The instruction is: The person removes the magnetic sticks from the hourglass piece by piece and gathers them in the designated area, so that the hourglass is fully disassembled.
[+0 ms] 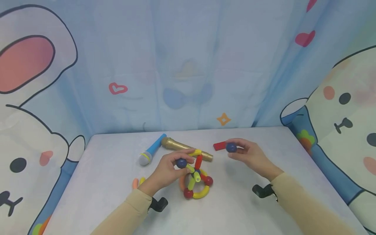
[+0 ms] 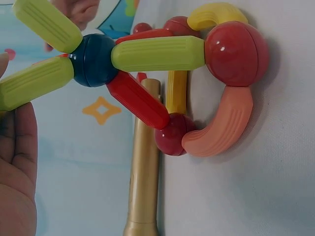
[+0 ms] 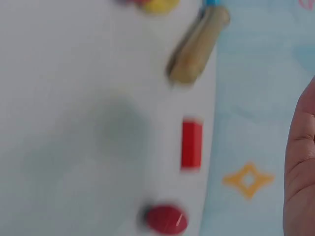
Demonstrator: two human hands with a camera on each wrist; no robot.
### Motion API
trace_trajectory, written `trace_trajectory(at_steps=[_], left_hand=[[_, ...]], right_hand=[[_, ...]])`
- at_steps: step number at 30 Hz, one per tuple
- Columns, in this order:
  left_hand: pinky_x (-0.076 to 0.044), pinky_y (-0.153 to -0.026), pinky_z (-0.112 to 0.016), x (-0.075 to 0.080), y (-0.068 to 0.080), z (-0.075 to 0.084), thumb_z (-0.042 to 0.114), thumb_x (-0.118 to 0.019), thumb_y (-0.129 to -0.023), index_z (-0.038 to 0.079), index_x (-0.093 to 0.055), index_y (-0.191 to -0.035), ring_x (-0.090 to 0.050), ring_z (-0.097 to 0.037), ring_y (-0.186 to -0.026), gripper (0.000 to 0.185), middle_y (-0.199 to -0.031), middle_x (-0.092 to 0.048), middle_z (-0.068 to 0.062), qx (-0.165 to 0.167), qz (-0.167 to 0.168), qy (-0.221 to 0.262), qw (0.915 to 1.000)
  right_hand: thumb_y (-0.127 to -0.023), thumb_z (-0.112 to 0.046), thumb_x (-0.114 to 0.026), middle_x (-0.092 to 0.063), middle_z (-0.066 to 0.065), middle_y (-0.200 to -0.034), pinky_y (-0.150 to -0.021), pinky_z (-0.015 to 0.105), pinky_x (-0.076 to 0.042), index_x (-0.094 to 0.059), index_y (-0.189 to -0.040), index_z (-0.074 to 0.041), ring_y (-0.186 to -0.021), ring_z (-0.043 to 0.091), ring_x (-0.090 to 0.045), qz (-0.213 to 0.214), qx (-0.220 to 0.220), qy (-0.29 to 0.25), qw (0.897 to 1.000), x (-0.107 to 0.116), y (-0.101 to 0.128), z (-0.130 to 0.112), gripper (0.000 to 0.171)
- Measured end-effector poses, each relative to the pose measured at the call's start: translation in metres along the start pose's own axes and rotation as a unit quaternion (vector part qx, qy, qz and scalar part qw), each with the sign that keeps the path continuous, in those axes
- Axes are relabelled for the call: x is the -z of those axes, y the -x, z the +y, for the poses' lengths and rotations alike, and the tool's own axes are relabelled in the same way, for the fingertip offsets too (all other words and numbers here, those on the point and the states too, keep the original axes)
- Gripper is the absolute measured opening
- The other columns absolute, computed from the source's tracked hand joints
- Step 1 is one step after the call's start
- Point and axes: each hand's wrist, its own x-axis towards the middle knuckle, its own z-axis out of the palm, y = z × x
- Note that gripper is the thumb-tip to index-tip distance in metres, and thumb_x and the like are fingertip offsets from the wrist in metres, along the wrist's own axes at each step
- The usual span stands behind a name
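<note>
A magnetic stick-and-ball structure point(image 1: 196, 183) stands on the white table point(image 1: 235, 212), built of yellow-green sticks, red sticks, red balls and curved orange and yellow pieces. My left hand point(image 1: 182, 160) pinches a dark blue ball point(image 1: 181, 163) at the top end of one yellow-green stick. In the left wrist view a dark blue hub ball point(image 2: 93, 60) joins several sticks, with the palm point(image 2: 17, 162) at the left edge. My right hand point(image 1: 234, 148) pinches a second dark blue ball point(image 1: 231, 147) above the table. A red stick point(image 1: 219, 146) point(image 3: 191, 144) lies just behind it.
A gold microphone point(image 1: 183, 147) point(image 2: 142, 172) and a blue microphone point(image 1: 151, 152) lie behind the structure. Loose orange point(image 1: 135, 183) and yellow point(image 1: 142, 180) pieces sit left of my left wrist. A red ball point(image 3: 166, 220) lies on the table near the red stick. Printed curtains surround the table.
</note>
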Motion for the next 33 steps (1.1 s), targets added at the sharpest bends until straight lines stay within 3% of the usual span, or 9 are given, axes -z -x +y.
trace_trajectory(at_steps=[7,14,17,25,33], left_hand=[[-0.037,-0.11,-0.033,0.001,0.0,0.0,-0.014,-0.069,-0.084,-0.004,-0.068,-0.107,-0.045,-0.018,-0.136,0.026,-0.139,-0.058,-0.011,-0.01,-0.001,-0.004,0.9999],[-0.037,-0.11,-0.032,0.001,0.0,-0.001,-0.014,-0.069,-0.084,-0.005,-0.068,-0.108,-0.044,-0.019,-0.136,0.025,-0.14,-0.057,-0.011,-0.012,-0.005,-0.003,0.9999],[-0.037,-0.11,-0.033,0.001,-0.001,-0.001,-0.015,-0.069,-0.084,-0.005,-0.068,-0.108,-0.045,-0.019,-0.136,0.026,-0.14,-0.057,-0.012,-0.018,-0.007,-0.003,0.9998],[-0.037,-0.11,-0.032,0.001,-0.001,0.0,-0.014,-0.069,-0.084,-0.005,-0.068,-0.107,-0.045,-0.017,-0.136,0.025,-0.14,-0.058,-0.01,-0.013,-0.007,-0.009,0.9999],[-0.037,-0.11,-0.032,0.001,-0.001,0.0,-0.014,-0.069,-0.084,-0.005,-0.068,-0.108,-0.045,-0.018,-0.136,0.026,-0.14,-0.058,-0.01,-0.013,-0.008,-0.014,0.9998]], right_hand=[[-0.094,-0.044,-0.067,-0.044,0.022,-0.147,-0.102,0.063,-0.039,-0.041,-0.148,-0.008,-0.13,0.044,-0.045,0.055,-0.065,0.066,0.994,0.058,0.017,0.063,0.07],[-0.094,-0.042,-0.068,-0.036,0.028,-0.151,-0.103,0.064,-0.037,-0.039,-0.15,-0.003,-0.135,0.051,-0.033,0.052,-0.132,0.119,0.983,0.064,0.012,0.111,0.074],[-0.095,-0.037,-0.068,-0.035,0.03,-0.15,-0.103,0.064,-0.037,-0.039,-0.149,-0.001,-0.133,0.052,-0.033,0.056,-0.136,0.131,0.98,0.06,0.009,0.116,0.072],[-0.094,-0.023,-0.069,-0.038,0.031,-0.148,-0.098,0.06,-0.045,-0.041,-0.148,-0.001,-0.119,0.047,-0.049,0.069,-0.132,0.169,0.974,0.054,0.005,0.121,0.064],[-0.092,-0.018,-0.071,-0.037,0.031,-0.148,-0.098,0.061,-0.043,-0.036,-0.15,0.0,-0.118,0.047,-0.049,0.079,-0.122,0.178,0.973,0.053,0.006,0.122,0.07]])
